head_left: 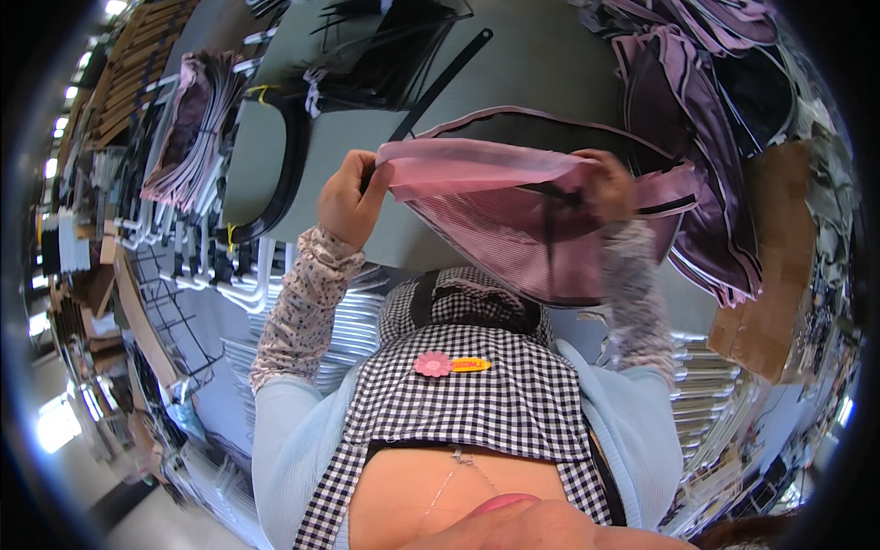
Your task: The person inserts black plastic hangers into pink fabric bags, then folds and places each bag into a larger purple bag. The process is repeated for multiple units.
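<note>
A pink fabric piece [550, 234] with dark edging and a ribbed lower part is stretched between my two hands above the table. My left hand [353, 197] is closed on the left end of its smooth pink upper band, thumb in front. My right hand [610, 188], a little blurred, grips the right end of the same band. A black-edged part of the fabric arches up behind the band. Just beyond my left hand lies a long flat black strip [445, 82] with a hole at its far end.
The grey-green table [541, 55] carries black strips [376, 64] tied in white and a curved black bundle [293, 156] tied in yellow. Pink and dark fabric pieces [678, 156] pile up at right, beside cardboard [775, 247]. More folded fabric [192, 137] and white tubes [247, 289] stand left.
</note>
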{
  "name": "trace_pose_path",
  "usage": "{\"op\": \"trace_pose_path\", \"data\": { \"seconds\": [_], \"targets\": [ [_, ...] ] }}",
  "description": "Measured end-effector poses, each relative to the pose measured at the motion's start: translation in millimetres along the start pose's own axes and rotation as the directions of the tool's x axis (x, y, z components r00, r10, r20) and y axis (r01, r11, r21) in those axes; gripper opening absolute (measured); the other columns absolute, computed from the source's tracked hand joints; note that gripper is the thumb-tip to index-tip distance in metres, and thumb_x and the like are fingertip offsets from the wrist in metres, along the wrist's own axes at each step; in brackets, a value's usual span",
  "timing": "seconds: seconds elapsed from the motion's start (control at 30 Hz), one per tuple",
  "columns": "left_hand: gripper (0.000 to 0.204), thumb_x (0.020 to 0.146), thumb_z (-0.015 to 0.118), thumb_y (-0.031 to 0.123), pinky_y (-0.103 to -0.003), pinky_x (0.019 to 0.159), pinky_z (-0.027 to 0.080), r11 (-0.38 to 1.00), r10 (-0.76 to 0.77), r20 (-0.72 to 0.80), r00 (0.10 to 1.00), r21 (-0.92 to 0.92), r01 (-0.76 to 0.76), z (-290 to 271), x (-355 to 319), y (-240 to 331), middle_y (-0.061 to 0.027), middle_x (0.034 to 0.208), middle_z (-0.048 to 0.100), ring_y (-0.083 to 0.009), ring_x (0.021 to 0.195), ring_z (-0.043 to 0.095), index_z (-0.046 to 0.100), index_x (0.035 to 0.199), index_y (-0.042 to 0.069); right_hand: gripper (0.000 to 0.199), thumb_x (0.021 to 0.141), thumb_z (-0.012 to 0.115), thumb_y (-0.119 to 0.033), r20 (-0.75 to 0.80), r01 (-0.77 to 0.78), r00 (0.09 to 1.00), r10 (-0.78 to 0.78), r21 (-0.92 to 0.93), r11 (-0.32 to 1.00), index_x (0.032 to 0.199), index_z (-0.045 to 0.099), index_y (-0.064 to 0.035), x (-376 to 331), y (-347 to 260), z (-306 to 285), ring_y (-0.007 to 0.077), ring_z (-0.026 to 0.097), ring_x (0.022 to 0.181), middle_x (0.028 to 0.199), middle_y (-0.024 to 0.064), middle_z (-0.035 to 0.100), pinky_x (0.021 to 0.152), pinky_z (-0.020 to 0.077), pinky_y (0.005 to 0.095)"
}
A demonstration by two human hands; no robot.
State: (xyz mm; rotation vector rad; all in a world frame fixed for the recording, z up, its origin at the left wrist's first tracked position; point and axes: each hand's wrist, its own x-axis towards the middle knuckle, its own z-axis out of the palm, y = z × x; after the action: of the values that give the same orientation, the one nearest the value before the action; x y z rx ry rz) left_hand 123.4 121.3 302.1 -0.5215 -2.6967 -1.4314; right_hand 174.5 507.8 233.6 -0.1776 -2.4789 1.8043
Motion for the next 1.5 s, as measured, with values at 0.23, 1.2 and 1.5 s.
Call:
{"op": "trace_pose_path", "data": {
  "seconds": [0.23,1.2,1.5],
  "targets": [
    [0.024,0.097,0.063,0.018,-0.019,0.065,0.05,0.897,-0.144,0.219,0.965,-0.382,0.221,58,-11,26,-0.0033,0.087,0.063,-0.0056,0.074,0.058,0.055,0.109,-0.002,0.03,0.093,0.062,-0.02,-0.157,-0.151,0.987,0.027,-0.86,0.487,0.119,0.063,-0.0066,-24,-155,-111,0.022,0.064,0.1,0.103,0.0098,0.066,0.087,0.0511,0.0315],
    [0.013,0.086,0.071,0.007,-0.029,0.049,0.046,0.924,0.323,0.334,0.885,0.093,-0.372,-33,-73,101,-0.0106,0.071,0.064,-0.0213,0.054,0.061,0.063,0.092,-0.001,0.012,0.088,0.072,-0.006,0.218,0.423,0.876,-0.429,0.076,0.903,0.093,0.069,0.0035,-85,-110,-59,0.0136,0.07,0.074,0.082,0.0083,0.072,0.067,0.0543,0.0228],
    [0.013,0.086,0.07,0.011,-0.031,0.046,0.046,0.875,0.37,0.416,0.83,0.145,-0.463,-28,-71,111,-0.0084,0.069,0.064,-0.0223,0.052,0.061,0.063,0.093,0.002,0.012,0.085,0.075,-0.008,0.372,0.358,0.869,-0.328,-0.012,0.934,0.09,0.07,0.0012,-88,-125,-57,0.0142,0.069,0.072,0.081,0.0085,0.072,0.063,0.0531,0.0236]
  ]
}}
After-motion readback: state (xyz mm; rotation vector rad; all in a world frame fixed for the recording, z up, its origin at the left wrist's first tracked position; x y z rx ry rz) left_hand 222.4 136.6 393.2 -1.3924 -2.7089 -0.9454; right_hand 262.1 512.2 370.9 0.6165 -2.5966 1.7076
